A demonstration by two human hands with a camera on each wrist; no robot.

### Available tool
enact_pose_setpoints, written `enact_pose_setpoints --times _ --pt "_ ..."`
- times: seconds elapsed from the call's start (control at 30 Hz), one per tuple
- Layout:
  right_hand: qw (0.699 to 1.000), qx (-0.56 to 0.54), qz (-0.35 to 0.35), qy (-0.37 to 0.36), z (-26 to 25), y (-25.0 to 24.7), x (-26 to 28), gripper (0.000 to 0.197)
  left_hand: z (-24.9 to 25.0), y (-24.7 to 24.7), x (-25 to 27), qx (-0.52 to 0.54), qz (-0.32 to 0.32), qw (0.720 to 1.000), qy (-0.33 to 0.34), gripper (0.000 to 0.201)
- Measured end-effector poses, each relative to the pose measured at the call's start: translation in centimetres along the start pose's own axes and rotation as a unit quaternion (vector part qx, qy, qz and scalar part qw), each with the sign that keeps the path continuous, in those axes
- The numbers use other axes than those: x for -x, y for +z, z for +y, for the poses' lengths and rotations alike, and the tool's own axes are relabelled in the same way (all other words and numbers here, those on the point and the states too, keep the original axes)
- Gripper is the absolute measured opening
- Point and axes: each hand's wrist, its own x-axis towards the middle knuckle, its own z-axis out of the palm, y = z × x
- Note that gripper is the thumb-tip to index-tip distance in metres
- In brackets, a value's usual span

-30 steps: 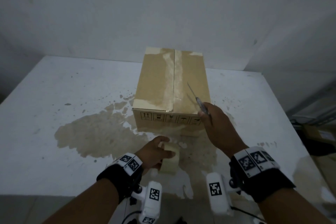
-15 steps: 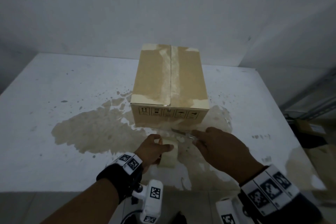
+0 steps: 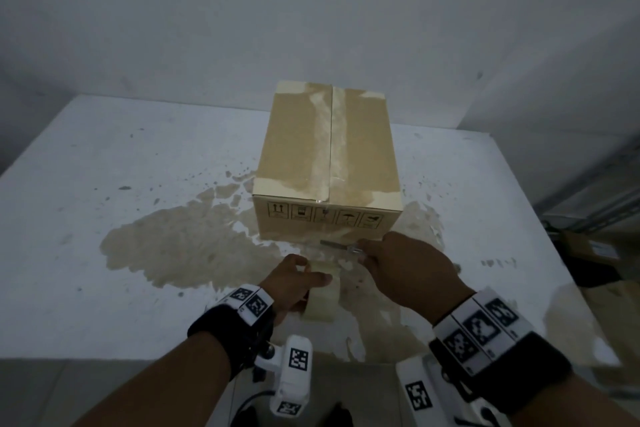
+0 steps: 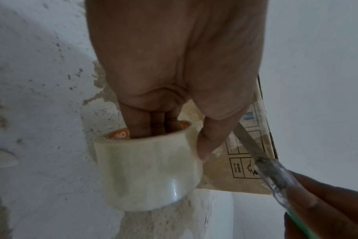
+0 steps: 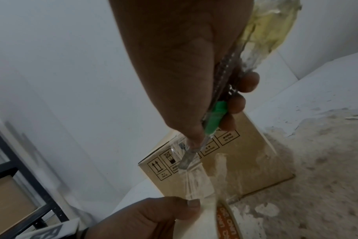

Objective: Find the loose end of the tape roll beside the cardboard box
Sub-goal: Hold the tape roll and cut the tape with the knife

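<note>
Standing on edge on the stained white table [image 3: 86,163], the tape roll [image 3: 321,298] sits just in front of the cardboard box [image 3: 329,163]. Left hand [image 3: 292,282] grips it: fingers [image 4: 147,124] pushed into the orange core, thumb pressed on the outer winding. A clear strip of tape [image 5: 196,182] rises from the roll toward the knife blade. Right hand [image 3: 408,274] is closed around a utility knife [image 5: 213,119], blade out, near the box's front face.

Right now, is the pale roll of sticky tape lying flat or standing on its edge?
Standing on its edge. The pale tape roll rests on its curved side on the white table, and the left hand's fingers reach into its orange core.
</note>
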Motion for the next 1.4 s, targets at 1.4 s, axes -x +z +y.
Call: enact_pose_setpoints --times 1.4 --pt "0.982 0.073 -0.094 0.146 6.2 5.7 0.7 0.032 1.0 -1.0 2.2 -0.028 -0.012 0.999 -0.029 0.057"
